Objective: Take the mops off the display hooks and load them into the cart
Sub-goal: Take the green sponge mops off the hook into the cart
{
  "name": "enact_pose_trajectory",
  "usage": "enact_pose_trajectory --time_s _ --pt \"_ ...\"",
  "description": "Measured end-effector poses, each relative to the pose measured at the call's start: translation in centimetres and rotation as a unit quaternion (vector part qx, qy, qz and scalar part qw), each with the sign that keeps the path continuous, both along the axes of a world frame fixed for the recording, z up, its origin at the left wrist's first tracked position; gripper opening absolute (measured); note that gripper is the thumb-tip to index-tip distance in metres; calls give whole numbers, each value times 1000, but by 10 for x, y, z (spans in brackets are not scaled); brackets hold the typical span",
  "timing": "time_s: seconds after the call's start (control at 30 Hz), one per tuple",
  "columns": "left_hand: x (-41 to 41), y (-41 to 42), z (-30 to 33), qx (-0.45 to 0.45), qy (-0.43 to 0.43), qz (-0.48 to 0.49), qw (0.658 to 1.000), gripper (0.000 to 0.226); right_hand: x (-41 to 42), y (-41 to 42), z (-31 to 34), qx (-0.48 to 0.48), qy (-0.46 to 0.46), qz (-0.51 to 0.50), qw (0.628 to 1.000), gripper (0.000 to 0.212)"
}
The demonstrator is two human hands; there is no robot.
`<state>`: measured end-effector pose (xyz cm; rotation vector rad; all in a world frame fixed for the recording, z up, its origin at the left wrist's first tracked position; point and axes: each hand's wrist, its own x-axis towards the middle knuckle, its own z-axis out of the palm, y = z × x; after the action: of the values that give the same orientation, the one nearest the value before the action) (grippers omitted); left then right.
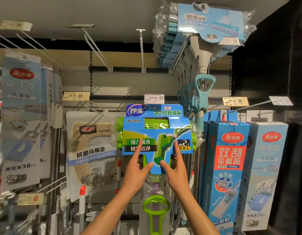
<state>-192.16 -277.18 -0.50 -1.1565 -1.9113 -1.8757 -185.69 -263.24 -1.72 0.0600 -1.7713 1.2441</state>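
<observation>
- Green mop (pixel 156 138) hangs at centre of the display, its card-wrapped sponge head uppermost under the 59.90 price tag (pixel 154 98); its handle and green wringer loop (pixel 156 205) drop down between your forearms.
- Your left hand (pixel 138 168): index finger straight up on the card face, thumb at the card's lower edge, other fingers tucked behind. Reads as a light grip on the card rather than a full clench.
- Your right hand (pixel 176 168): mirror pose, index up the right side of the card, thumb meeting the lower tab. Also grasping the pack, loosely.
- The hook carrying this mop is hidden behind the card; cannot tell how deep the pack sits on it.
- Judgement: step in hand is the lift-off. Take the weight through the head, not the thin card, which looks likely to bend or tear.
- Raise slightly, then draw straight toward you along the hook line; avoid tilting sideways.
- Watch the neighbours: toilet seat pad pack (pixel 91 150) just beside on the left, blue boxed mop (pixel 226 158) on the right, teal mops (pixel 202 92) overhead. The plastic wrap at the head's ends could snag.
- Once free, shift one hand down to the handle before swinging it over.
- Cart not in view.
</observation>
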Motion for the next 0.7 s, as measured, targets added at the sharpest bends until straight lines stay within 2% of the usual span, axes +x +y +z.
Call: enact_pose_trajectory --time_s 0.37,0.7 --pt "-27 10 -1 -8 -41 -8 999 87 -24 7 0 2 -13 -9 1000 84" --pt "-82 36 -3 -22 -66 -6 998 90 -70 29 -1 -10 -31 -19 999 83"
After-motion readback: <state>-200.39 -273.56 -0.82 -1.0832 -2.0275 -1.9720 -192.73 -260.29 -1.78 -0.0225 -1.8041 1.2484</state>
